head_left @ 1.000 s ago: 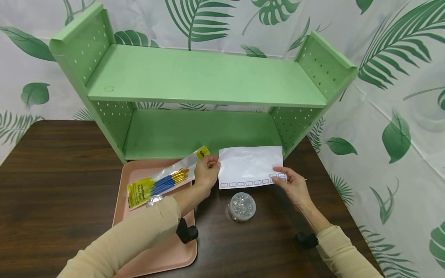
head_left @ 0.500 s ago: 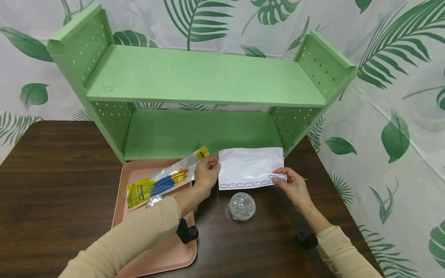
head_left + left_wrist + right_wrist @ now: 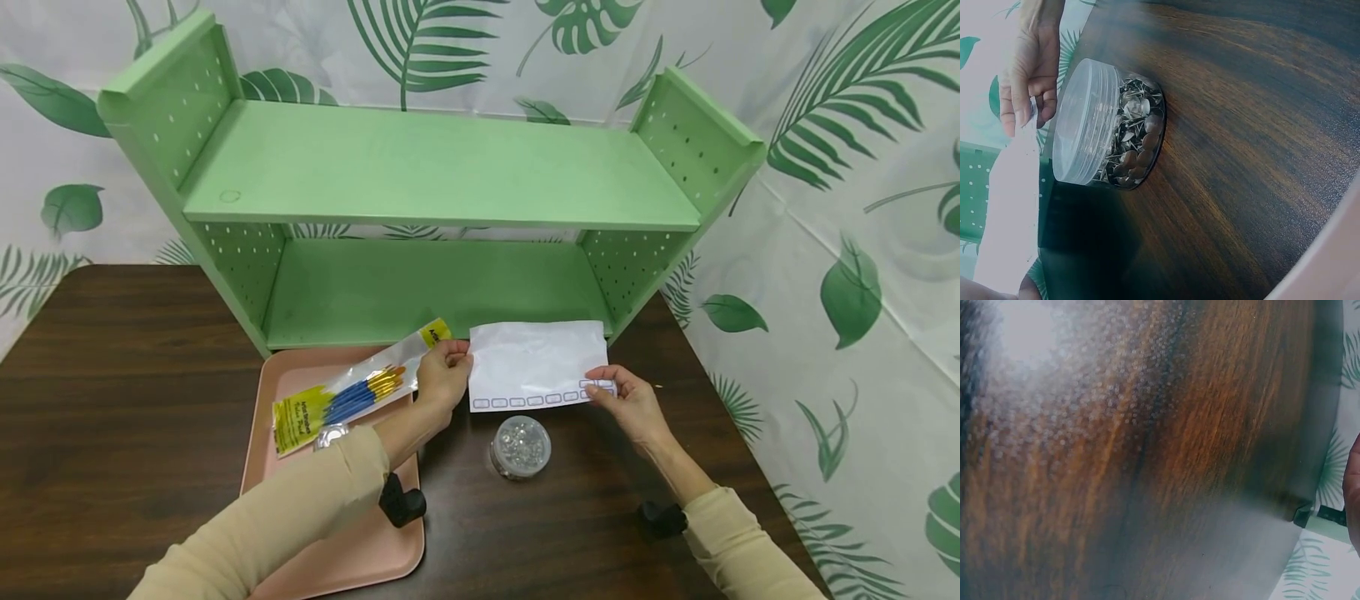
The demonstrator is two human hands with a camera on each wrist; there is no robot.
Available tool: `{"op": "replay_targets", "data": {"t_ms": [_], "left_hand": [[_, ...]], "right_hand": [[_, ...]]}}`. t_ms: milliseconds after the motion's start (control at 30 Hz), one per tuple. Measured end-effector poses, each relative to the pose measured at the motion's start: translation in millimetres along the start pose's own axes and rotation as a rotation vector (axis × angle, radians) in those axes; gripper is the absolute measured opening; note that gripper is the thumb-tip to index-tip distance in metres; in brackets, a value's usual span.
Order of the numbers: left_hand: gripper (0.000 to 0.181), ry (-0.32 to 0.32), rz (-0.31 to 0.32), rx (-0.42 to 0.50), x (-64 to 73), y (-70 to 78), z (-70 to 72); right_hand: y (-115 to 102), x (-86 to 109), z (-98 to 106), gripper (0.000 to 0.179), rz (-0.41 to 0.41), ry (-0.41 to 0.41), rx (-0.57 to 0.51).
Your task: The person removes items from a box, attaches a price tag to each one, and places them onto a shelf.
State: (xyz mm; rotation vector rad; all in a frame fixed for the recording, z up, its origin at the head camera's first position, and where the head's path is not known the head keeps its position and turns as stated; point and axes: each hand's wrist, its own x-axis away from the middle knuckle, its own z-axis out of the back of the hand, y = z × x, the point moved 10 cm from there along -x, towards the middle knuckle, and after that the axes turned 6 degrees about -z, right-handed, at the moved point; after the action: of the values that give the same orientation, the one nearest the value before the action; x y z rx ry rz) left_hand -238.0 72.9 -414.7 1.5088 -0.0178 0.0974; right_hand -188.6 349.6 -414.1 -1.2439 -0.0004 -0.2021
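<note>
My head view looked forward and down; my left-wrist view, close, faced right, sharing the paper (image 3: 1013, 200) and jar (image 3: 1110, 125); my right-wrist view faced the tabletop (image 3: 1147, 437) closely.

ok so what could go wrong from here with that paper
The thin paper is pinched near both ends, so a hard pull by the left hand or right hand might crease or tear it.
The jar of tacks stands close to the paper's near edge, so a sweeping hand could knock it over.
The brush packet sticks out past the tray, so the left arm might drag it off.
</note>
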Motion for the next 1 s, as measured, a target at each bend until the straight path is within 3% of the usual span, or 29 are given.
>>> {"op": "replay_targets", "data": {"t_ms": [200,467,567,667,833,1000], "left_hand": [[0.017,-0.005,0.004,0.009,1.2,-0.2,-0.7],[0.015,-0.018,0.004,-0.009,1.5,-3.4,-2.3],[0.015,-0.018,-0.007,-0.022,1.7,-3.5,-2.8],[0.015,-0.009,-0.028,-0.044,1.9,-3.1,-2.8],[0.014,-0.001,-0.049,-0.075,0.4,-5.1,-3.0],[0.013,-0.011,-0.056,-0.140,-1.1,-6.6,-2.3]], "right_hand": [[3,-1.2,1,0.014,-0.020,0.003,-0.024],[11,0.5,2,0.022,-0.037,0.019,-0.019],[16,1.3,3,0.015,-0.075,0.019,-0.045],[23,2.0,4,0.008,-0.137,0.024,-0.122],[33,3.7,5,0.021,-0.246,0.012,-0.276],[35,5.8,12,0.025,-0.279,0.025,-0.412]]}}
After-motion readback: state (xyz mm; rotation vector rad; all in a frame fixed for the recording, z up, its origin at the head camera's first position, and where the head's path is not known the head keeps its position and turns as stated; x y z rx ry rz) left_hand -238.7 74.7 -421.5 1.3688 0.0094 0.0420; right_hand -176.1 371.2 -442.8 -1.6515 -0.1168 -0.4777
